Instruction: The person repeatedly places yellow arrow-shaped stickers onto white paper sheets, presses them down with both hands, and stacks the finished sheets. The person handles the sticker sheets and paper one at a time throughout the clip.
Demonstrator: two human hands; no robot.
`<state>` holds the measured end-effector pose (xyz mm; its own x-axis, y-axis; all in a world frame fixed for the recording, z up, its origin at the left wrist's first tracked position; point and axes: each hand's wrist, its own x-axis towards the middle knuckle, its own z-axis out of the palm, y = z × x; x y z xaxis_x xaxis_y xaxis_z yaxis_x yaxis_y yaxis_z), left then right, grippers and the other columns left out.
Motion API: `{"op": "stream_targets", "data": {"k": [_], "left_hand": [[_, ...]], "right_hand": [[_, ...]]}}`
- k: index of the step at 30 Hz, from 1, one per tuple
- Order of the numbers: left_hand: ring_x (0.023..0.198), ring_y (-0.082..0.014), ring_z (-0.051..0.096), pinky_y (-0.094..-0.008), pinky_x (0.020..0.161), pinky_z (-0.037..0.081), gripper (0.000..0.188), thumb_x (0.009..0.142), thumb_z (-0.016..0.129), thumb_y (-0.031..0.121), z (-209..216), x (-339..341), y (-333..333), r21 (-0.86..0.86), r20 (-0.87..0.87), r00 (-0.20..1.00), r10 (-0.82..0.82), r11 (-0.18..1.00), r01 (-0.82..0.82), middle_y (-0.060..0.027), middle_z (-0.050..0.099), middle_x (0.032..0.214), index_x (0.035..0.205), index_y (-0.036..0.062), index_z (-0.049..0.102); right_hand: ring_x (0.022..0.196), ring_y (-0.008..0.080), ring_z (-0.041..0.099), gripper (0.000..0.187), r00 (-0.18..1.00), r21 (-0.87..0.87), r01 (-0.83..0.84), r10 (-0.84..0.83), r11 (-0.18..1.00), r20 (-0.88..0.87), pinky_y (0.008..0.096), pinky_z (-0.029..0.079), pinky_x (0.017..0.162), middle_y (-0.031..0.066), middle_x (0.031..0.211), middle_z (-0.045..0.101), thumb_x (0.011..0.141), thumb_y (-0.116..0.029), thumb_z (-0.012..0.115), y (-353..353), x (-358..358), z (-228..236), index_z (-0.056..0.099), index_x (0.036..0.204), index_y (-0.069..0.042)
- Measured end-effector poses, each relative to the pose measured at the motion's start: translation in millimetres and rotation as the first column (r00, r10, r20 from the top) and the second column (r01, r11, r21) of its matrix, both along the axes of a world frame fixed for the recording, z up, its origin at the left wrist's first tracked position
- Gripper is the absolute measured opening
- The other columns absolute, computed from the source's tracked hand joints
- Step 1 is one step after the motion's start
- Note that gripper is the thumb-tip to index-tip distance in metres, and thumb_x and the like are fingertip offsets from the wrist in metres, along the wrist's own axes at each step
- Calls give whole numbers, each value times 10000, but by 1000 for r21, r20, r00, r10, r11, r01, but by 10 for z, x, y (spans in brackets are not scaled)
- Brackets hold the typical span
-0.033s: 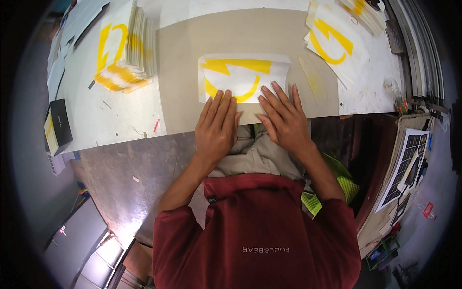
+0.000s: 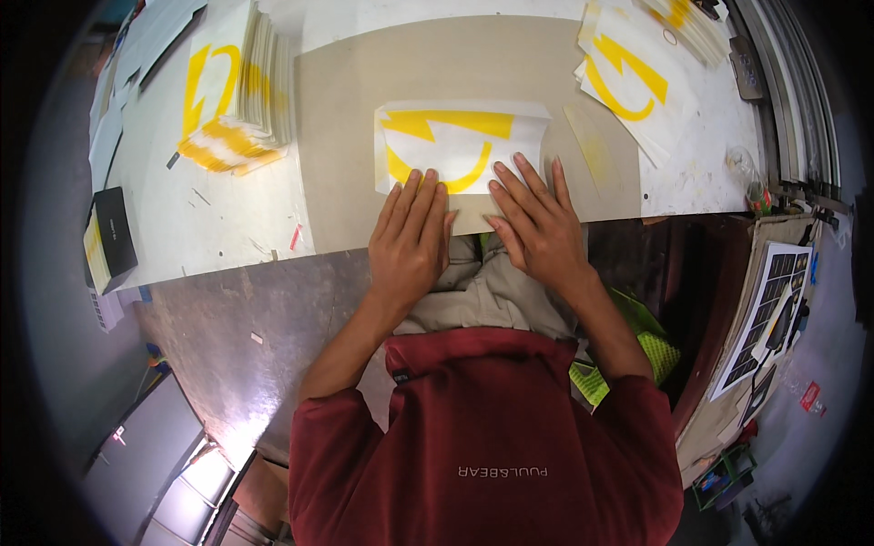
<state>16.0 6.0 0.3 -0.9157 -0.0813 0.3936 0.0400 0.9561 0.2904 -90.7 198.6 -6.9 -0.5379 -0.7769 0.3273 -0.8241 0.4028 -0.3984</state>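
A white paper sheet [image 2: 455, 153] with a yellow zigzag-and-curve print lies flat on the beige board [image 2: 337, 118] in front of me. My left hand [image 2: 411, 232] rests with straight fingers on its near left edge, the fingertips touching the yellow curve. On the near right corner lie the spread fingertips of my right hand [image 2: 542, 223], its thumb pointing inward. Both palms face down at the table's front edge, and neither hand grasps anything. To the right of the sheet, a thin translucent strip [image 2: 594, 150] with a yellowish stain lies on the board.
A tall stack of yellow-printed papers [image 2: 259, 86] stands on the table at left. More printed sheets [image 2: 628, 77] are piled at the far right. A black box [image 2: 116, 227] sits by the left edge. Crumpled clear plastic [image 2: 739, 164] lies near the right edge.
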Motion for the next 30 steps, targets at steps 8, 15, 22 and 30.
{"op": "stream_targets", "data": {"k": [8,15,22,30], "left_hand": [[1284,-343,619,-460,1093,484,313,921,711,103,-1,-5,-8,-11,2,1000,1,1000,-1,-195,661,1343,1194,-50,702],[1296,-326,609,-461,1103,474,332,926,703,108,-3,6,-18,2,10,1000,11,1000,-11,-178,656,1352,1226,-31,684],[1345,-367,561,-509,1129,433,415,952,678,147,2,25,55,0,81,996,48,999,-48,-192,603,1417,1339,3,635],[1442,-425,422,-589,1187,305,593,1020,556,449,-61,49,330,-66,182,971,158,987,-148,-231,464,1532,1491,90,540]], "right_hand": [[1468,311,435,417,1000,2,5,-5,1000,-8,639,262,1208,92,1501,557,928,-229,728,1,6,-22,662,1297,-45],[1452,315,463,432,1000,6,12,-12,1000,4,657,224,1214,101,1491,570,916,-188,734,-1,10,-1,649,1319,-57],[1456,296,452,399,998,38,24,-22,999,-55,702,233,1186,86,1488,567,928,-250,719,-4,12,-19,674,1270,-50],[1454,289,458,395,998,47,42,-40,998,-51,725,198,1184,78,1490,570,940,-249,702,-25,42,-25,673,1282,-54]]}}
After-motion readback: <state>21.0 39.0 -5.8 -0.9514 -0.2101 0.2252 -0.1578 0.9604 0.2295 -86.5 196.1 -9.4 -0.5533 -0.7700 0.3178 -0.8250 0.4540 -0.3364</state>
